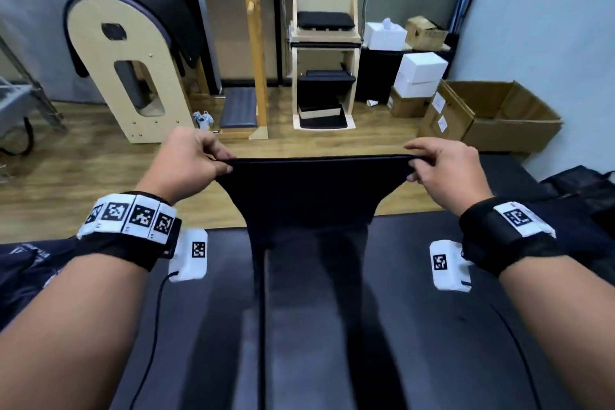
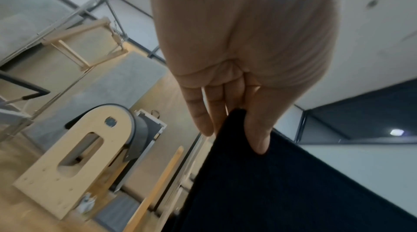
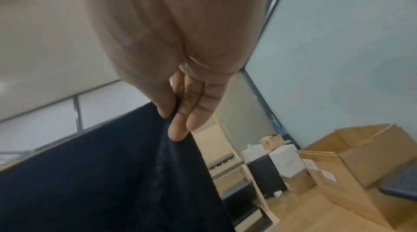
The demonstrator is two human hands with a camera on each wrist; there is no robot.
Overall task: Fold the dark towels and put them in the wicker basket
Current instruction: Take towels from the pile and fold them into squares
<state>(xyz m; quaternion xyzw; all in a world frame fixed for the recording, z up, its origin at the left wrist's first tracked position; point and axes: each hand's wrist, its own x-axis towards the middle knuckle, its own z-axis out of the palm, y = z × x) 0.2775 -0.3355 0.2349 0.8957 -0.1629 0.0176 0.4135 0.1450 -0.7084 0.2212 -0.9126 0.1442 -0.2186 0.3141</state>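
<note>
A dark towel (image 1: pixel 312 196) hangs stretched between my two hands above a black padded table (image 1: pixel 416 326). My left hand (image 1: pixel 219 160) pinches its upper left corner between thumb and fingers. My right hand (image 1: pixel 414 165) pinches the upper right corner the same way. The top edge runs taut and level; the lower part drapes down onto the table. In the left wrist view the towel (image 2: pixel 282 191) leaves my left hand (image 2: pixel 239 123) toward the lower right. The right wrist view has the towel (image 3: pixel 108 173) running from my right hand (image 3: pixel 172 116) to the lower left. No wicker basket is in view.
More dark cloth lies at the left edge (image 1: pixel 23 273) and on the right (image 1: pixel 579 186). Beyond the table is a wood floor with a wooden arch barrel (image 1: pixel 129 76), a wooden chair frame (image 1: pixel 324 56), white boxes (image 1: pixel 419 73) and an open cardboard box (image 1: pixel 499 113).
</note>
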